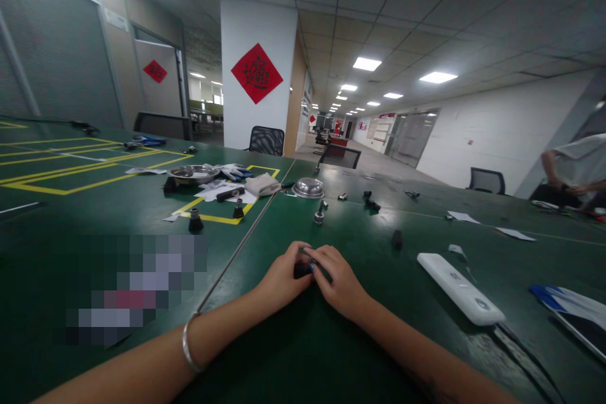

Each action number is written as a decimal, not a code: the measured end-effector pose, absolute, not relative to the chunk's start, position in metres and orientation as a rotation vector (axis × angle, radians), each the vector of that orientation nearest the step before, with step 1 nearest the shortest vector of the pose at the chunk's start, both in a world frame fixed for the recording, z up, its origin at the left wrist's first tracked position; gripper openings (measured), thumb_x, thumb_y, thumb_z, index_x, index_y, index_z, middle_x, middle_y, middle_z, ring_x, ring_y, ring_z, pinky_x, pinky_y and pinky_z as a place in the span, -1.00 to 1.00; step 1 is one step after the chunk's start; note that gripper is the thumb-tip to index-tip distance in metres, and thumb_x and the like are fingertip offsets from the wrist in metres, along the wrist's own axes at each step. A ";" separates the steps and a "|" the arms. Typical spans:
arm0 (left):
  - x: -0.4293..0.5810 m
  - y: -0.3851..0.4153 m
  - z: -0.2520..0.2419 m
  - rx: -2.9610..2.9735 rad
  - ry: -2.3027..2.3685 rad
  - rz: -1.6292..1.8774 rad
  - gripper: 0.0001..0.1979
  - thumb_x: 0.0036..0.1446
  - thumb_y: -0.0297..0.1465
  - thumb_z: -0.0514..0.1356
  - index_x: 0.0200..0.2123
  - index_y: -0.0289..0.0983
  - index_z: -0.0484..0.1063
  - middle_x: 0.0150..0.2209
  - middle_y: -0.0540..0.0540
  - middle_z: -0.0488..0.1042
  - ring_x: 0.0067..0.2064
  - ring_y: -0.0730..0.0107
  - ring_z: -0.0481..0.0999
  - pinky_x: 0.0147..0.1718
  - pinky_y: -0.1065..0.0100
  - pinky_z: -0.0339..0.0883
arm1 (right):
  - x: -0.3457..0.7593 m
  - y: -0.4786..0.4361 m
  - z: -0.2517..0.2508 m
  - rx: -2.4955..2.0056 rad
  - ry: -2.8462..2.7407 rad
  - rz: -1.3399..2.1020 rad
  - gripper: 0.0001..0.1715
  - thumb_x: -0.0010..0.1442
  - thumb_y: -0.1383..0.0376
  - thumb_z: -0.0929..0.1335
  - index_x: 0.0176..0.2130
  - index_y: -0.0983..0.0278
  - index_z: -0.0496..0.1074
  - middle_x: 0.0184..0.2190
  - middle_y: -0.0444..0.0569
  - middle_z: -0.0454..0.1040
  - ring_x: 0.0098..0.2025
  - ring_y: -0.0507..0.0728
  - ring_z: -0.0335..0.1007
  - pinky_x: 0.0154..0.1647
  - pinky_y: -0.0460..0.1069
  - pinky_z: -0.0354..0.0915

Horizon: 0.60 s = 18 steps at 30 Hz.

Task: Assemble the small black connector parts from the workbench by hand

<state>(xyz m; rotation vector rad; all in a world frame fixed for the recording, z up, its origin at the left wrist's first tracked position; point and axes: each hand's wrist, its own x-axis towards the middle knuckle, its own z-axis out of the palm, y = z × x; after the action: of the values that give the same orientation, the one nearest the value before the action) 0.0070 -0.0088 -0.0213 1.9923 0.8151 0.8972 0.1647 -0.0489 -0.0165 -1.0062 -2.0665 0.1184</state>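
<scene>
My left hand (283, 275) and my right hand (337, 278) meet on the green table (303, 353), just past the middle. Between their curled fingers sits a small black part (302, 270), mostly hidden. Both hands pinch it from either side. A silver bracelet (188, 347) circles my left wrist. A small black cylinder (397, 239) stands a little to the right of my hands. A small metal piece (319, 216) stands beyond them.
A white oblong device (460, 288) lies to the right, a blue and white item (570, 303) beyond it. Two metal bowls (307, 187) (193, 172), gloves, cloths and black parts lie farther back. Yellow tape lines mark the left. Another person (577, 170) sits far right.
</scene>
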 end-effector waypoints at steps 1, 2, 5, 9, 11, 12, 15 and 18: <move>0.007 -0.009 -0.021 1.992 0.812 0.902 -0.58 -0.08 -0.53 0.14 -0.10 -0.25 0.15 -0.25 -0.08 0.51 -0.18 0.30 0.50 -0.14 0.28 0.33 | 0.165 -0.049 -0.017 -1.030 -2.063 0.127 -0.61 0.17 0.46 0.23 -0.01 0.24 0.33 -0.26 -0.01 0.35 -0.20 0.12 0.26 -0.15 0.03 0.25; 0.007 -0.009 -0.021 1.991 0.809 0.905 -0.57 -0.08 -0.54 0.14 -0.09 -0.25 0.15 -0.24 -0.08 0.50 -0.17 0.31 0.50 -0.13 0.28 0.33 | 0.165 -0.048 -0.017 -1.053 -2.058 0.137 -0.64 0.17 0.45 0.24 -0.04 0.24 0.35 -0.27 -0.01 0.35 -0.20 0.12 0.26 -0.16 0.02 0.25; 0.006 -0.011 -0.017 1.989 0.823 0.887 -0.56 -0.09 -0.54 0.14 -0.08 -0.25 0.15 -0.25 -0.06 0.51 -0.17 0.31 0.50 -0.13 0.29 0.32 | 0.165 -0.048 -0.018 -1.098 -2.031 0.159 -0.72 0.15 0.45 0.27 -0.12 0.24 0.37 -0.30 -0.03 0.34 -0.22 0.12 0.26 -0.19 0.01 0.24; 0.007 -0.013 -0.014 2.027 0.862 0.880 -0.58 -0.07 -0.51 0.15 -0.09 -0.27 0.17 -0.30 -0.04 0.50 -0.21 0.29 0.50 -0.16 0.29 0.32 | 0.164 -0.048 -0.019 -1.061 -2.017 0.146 -0.71 0.14 0.47 0.26 -0.12 0.27 0.35 -0.28 -0.01 0.35 -0.20 0.12 0.26 -0.16 0.03 0.23; 0.007 -0.013 -0.014 2.046 0.849 0.889 -0.59 -0.08 -0.50 0.15 -0.09 -0.29 0.19 -0.31 -0.05 0.48 -0.22 0.29 0.49 -0.18 0.29 0.32 | 0.163 -0.048 -0.019 -1.011 -2.032 0.140 -0.66 0.14 0.48 0.25 -0.08 0.27 0.33 -0.25 0.00 0.36 -0.19 0.13 0.26 -0.14 0.03 0.22; 0.007 -0.013 -0.015 2.050 0.836 0.891 -0.59 -0.08 -0.51 0.15 -0.09 -0.29 0.19 -0.31 -0.05 0.47 -0.23 0.30 0.48 -0.19 0.29 0.32 | 0.163 -0.048 -0.019 -0.996 -2.042 0.139 -0.65 0.14 0.49 0.25 -0.06 0.26 0.32 -0.24 0.00 0.36 -0.19 0.13 0.26 -0.13 0.04 0.22; 0.006 -0.012 -0.016 2.049 0.829 0.874 -0.58 -0.08 -0.52 0.15 -0.08 -0.29 0.18 -0.26 -0.08 0.45 -0.21 0.30 0.47 -0.18 0.29 0.32 | 0.164 -0.047 -0.019 -1.021 -2.044 0.138 -0.70 0.14 0.46 0.28 -0.11 0.24 0.37 -0.30 -0.03 0.36 -0.23 0.12 0.27 -0.18 0.02 0.23; 0.006 -0.011 -0.018 2.040 0.846 0.855 -0.58 -0.07 -0.50 0.15 -0.07 -0.27 0.18 -0.23 -0.09 0.45 -0.18 0.28 0.47 -0.17 0.28 0.32 | 0.166 -0.047 -0.020 -1.069 -2.004 0.151 -0.80 0.14 0.43 0.31 -0.20 0.23 0.42 -0.35 -0.06 0.33 -0.27 0.10 0.28 -0.24 -0.01 0.24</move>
<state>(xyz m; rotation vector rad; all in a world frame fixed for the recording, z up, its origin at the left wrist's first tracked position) 0.0058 -0.0113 -0.0176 2.0403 0.8460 0.8546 0.1657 -0.0469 -0.0197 -1.0686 -2.0044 0.1508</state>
